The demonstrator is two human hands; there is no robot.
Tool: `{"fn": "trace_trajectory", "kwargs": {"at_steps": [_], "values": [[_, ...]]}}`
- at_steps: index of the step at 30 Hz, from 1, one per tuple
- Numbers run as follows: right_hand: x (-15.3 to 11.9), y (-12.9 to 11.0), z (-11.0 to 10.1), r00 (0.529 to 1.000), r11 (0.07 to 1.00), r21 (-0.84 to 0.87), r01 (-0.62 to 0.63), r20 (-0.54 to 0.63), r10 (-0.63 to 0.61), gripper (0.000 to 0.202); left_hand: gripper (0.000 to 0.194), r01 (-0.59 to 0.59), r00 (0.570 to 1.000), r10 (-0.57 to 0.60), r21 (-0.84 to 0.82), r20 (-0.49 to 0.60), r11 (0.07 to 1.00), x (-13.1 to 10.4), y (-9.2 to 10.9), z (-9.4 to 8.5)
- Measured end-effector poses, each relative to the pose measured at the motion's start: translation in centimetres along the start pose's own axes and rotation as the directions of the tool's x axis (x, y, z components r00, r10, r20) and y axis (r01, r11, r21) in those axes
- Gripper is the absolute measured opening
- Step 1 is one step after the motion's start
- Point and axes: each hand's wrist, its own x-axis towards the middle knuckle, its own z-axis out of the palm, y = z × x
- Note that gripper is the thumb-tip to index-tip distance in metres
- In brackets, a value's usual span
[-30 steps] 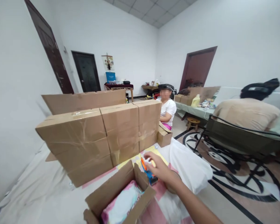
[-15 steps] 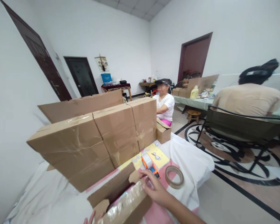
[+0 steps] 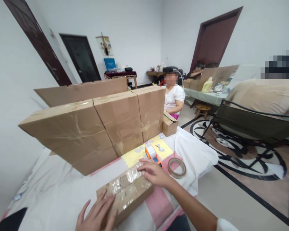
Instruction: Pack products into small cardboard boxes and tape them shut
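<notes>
A long cardboard box (image 3: 128, 189) with clear tape on its top lies on the cloth-covered table in front of me, its top flaps down. My left hand (image 3: 97, 210) rests on the box's near left end with fingers spread. On the far right end, my right hand (image 3: 153, 171) presses down with its fingers apart. Just beyond my right hand is an orange tape dispenser (image 3: 153, 154) with clear tape, partly hidden by the fingers. A roll of brown tape (image 3: 177, 168) lies flat to the right.
Stacked cardboard boxes (image 3: 120, 120) form a wall across the table's far side. A small box (image 3: 170, 125) stands at their right end. A person in white (image 3: 174, 98) sits behind it. A dark chair (image 3: 250, 125) holds another person at right.
The box's raised flap has come down and its top is now covered. My left hand has come further into view onto the box. The camera view has tilted down.
</notes>
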Motion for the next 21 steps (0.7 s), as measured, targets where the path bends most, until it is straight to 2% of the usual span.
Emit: {"fn": "trace_trajectory", "kwargs": {"at_steps": [2,4,5,7,9,10,12,15,19,21], "values": [[-1.4,0.1,-1.5,1.000,0.999,-0.048,-0.020,-0.002,0.020,0.029,0.055,0.020,1.000,-0.021,0.096,0.009,0.995,0.6,1.7,-0.5],[-2.5,1.1,-3.5,0.988,0.995,-0.035,-0.095,-0.128,0.089,0.034,0.064,0.086,0.996,-0.088,0.109,0.013,0.990,1.3,3.0,-0.8],[-2.9,2.0,-4.5,0.962,0.988,-0.025,-0.151,-0.232,0.142,0.034,0.063,0.105,0.994,-0.107,0.091,0.018,0.990,1.5,3.2,-0.9],[-3.2,4.2,-6.1,0.875,0.959,0.035,-0.283,-0.400,0.273,0.036,0.058,0.141,0.989,-0.143,0.038,0.037,0.989,1.8,3.1,-0.9],[-2.8,6.6,-6.7,0.806,0.910,0.173,-0.376,-0.424,0.413,0.044,0.054,0.174,0.983,-0.174,0.006,0.055,0.985,1.9,2.4,-0.9],[-2.4,7.7,-6.6,0.794,0.882,0.245,-0.402,-0.388,0.469,0.048,0.053,0.184,0.981,-0.183,0.002,0.063,0.983,1.9,2.1,-0.9],[-1.2,9.3,-6.0,0.810,0.850,0.327,-0.414,-0.293,0.508,0.052,0.051,0.188,0.979,-0.188,-0.003,0.075,0.982,1.8,1.6,-1.0],[1.1,10.7,-4.6,0.873,0.903,0.252,-0.348,-0.264,0.410,0.049,0.049,0.194,0.976,-0.192,-0.012,0.101,0.981,1.9,1.5,-1.2],[2.9,10.8,-3.7,0.920,0.945,0.163,-0.283,-0.233,0.315,0.024,0.046,0.182,0.962,-0.193,0.074,0.192,0.980,2.2,1.9,-1.7],[2.8,10.4,-3.8,0.931,0.947,0.176,-0.267,-0.208,0.301,0.022,0.045,0.177,0.958,-0.202,0.134,0.205,0.975,2.5,2.0,-1.9]]}}
